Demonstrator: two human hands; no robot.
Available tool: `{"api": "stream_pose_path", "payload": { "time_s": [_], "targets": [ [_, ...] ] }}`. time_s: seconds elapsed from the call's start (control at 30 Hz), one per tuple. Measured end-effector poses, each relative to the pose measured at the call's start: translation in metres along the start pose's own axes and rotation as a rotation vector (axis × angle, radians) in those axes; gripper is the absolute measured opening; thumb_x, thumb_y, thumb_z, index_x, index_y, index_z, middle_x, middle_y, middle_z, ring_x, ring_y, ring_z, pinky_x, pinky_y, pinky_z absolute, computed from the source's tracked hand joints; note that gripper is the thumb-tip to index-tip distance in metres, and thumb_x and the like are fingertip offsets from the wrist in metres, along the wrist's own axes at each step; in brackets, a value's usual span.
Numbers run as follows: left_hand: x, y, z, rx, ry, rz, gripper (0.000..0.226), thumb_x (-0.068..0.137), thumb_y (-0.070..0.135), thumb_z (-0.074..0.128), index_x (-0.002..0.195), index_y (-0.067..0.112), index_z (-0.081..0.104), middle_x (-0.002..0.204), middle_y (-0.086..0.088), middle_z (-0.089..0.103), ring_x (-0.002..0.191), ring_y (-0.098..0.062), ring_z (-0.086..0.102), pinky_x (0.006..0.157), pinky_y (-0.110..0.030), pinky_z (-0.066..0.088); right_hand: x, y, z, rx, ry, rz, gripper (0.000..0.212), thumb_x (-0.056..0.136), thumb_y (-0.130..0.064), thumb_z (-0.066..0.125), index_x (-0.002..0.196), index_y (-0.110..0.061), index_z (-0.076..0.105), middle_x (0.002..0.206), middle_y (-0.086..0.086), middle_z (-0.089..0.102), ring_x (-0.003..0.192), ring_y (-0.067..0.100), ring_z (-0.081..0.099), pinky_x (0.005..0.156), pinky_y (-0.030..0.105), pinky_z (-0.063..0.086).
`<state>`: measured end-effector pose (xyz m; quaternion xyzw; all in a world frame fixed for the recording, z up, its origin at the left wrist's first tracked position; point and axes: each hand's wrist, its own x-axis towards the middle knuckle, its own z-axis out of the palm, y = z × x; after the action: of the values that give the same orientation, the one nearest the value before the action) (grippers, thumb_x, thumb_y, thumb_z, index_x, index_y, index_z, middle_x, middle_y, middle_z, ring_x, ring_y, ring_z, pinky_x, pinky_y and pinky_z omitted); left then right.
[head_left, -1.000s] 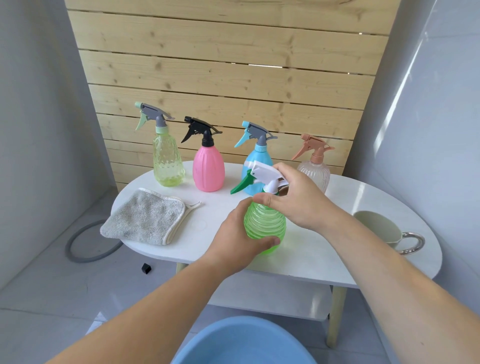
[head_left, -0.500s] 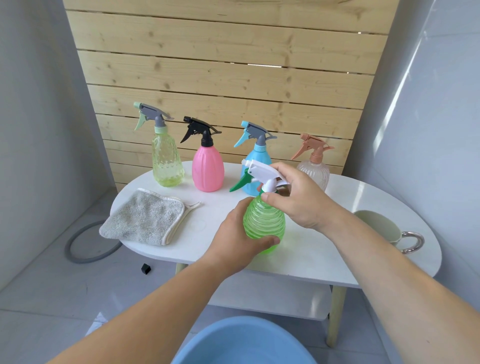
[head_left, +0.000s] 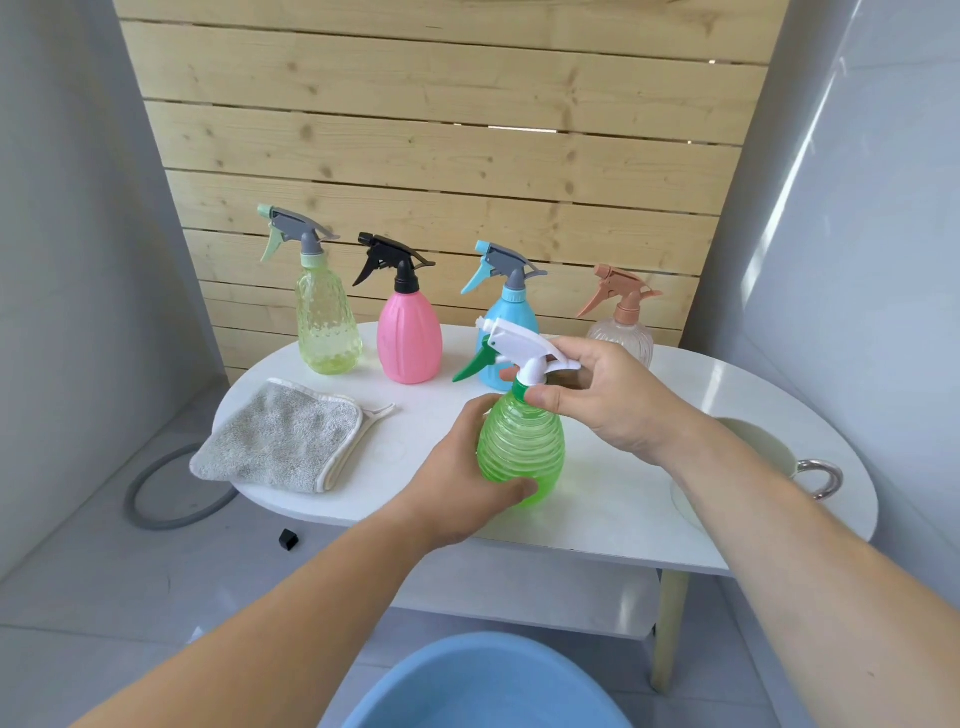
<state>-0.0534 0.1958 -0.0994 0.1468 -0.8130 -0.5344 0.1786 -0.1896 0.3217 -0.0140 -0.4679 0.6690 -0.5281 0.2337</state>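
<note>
Green spray bottle upright on the white desk, near its front edge. Left grip curled round the bottle's ribbed belly from the left, thumb across the front low down. Right grip pinching the bottle's neck just under the white spray head, thumb in front.

Behind the bottle, in a row: yellow-green bottle, pink bottle, blue bottle directly behind, clear bottle with peach head. Left of the bottle, grey cloth lying flat. Right of the bottle, pale cup with metal handle. Below and in front of the bottle, blue basin.
</note>
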Motion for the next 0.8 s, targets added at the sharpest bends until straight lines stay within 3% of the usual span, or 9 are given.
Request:
{"api": "stream_pose_path", "payload": {
  "time_s": [0.17, 0.4, 0.63, 0.73, 0.8],
  "targets": [
    [0.003, -0.004, 0.002, -0.004, 0.013, -0.004, 0.085, 0.066, 0.027, 0.085, 0.138, 0.036, 0.041, 0.123, 0.006, 0.065, 0.112, -0.012, 0.066, 0.096, -0.034, 0.055, 0.003, 0.006, 0.002, 0.019, 0.034, -0.003, 0.033, 0.088, 0.006, 0.065, 0.120, -0.004, 0.064, 0.105, 0.007, 0.075, 0.097, 0.007, 0.070, 0.086, 0.019, 0.052],
    [0.001, -0.003, 0.009, 0.016, 0.102, -0.012, 0.074, 0.073, 0.017, 0.088, 0.126, 0.043, 0.043, 0.115, 0.008, 0.067, 0.107, -0.013, 0.067, 0.092, -0.036, 0.056, 0.004, 0.008, 0.009, 0.012, 0.138, -0.032, 0.031, 0.085, 0.010, 0.067, 0.114, 0.001, 0.065, 0.096, 0.007, 0.073, 0.087, 0.005, 0.070, 0.081, 0.017, 0.051],
    [-0.002, -0.001, 0.013, 0.048, 0.139, -0.001, 0.077, 0.070, 0.033, 0.089, 0.133, 0.040, 0.044, 0.115, 0.016, 0.066, 0.106, -0.010, 0.066, 0.093, -0.039, 0.056, -0.001, 0.005, 0.009, 0.015, 0.153, -0.009, 0.031, 0.085, 0.007, 0.069, 0.115, -0.001, 0.065, 0.104, 0.014, 0.074, 0.097, 0.017, 0.070, 0.095, 0.034, 0.052],
    [-0.002, 0.001, 0.011, 0.050, 0.114, 0.000, 0.077, 0.075, 0.026, 0.090, 0.134, 0.041, 0.042, 0.116, 0.018, 0.065, 0.104, -0.001, 0.065, 0.090, -0.027, 0.056, -0.005, 0.003, 0.012, -0.030, 0.169, -0.008, 0.031, 0.081, -0.009, 0.073, 0.111, -0.009, 0.065, 0.103, 0.010, 0.075, 0.104, 0.024, 0.070, 0.098, 0.048, 0.052],
    [-0.002, 0.002, 0.009, 0.054, 0.091, -0.002, 0.074, 0.077, 0.022, 0.089, 0.129, 0.046, 0.042, 0.116, 0.021, 0.065, 0.102, 0.007, 0.064, 0.085, -0.018, 0.053, -0.006, 0.000, 0.013, -0.129, 0.208, -0.036, 0.030, 0.076, -0.025, 0.073, 0.104, -0.019, 0.066, 0.100, 0.001, 0.074, 0.099, 0.022, 0.070, 0.093, 0.054, 0.052]
  ]
}}
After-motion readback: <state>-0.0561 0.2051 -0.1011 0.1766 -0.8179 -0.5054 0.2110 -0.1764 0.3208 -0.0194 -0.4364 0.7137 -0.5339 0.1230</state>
